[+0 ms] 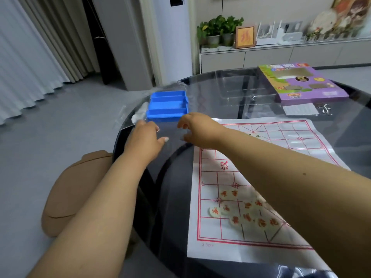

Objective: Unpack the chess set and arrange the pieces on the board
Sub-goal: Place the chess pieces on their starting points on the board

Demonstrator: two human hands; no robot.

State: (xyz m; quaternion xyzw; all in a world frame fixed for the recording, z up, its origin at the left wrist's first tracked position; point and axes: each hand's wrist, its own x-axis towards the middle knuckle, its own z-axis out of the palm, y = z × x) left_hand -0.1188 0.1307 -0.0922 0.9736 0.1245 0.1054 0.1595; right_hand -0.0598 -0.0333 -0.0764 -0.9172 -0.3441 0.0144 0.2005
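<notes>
We see a big dark round glass counter (220,93) with the white paper chess board (251,177) on it. A purple box (303,85) lies far back. The blue tray (167,107) sits near the counter's left edge. Round pieces (245,213) lie heaped on the board's near end. Both hands reach toward the tray, the left hand (146,135) and right hand (196,127), fingers loosely curled, and they seem to pinch a clear plastic sheet (170,129).

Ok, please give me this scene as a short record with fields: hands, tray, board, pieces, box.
left hand: near blue plastic tray, fingers curled, grip unclear
right hand: beside it, fingers curled, grip unclear
blue plastic tray: at table edge, looks empty
white paper board with red grid: flat on dark glass table
round pale pieces with red characters: heaped on board's near side
purple cardboard box: far side
</notes>
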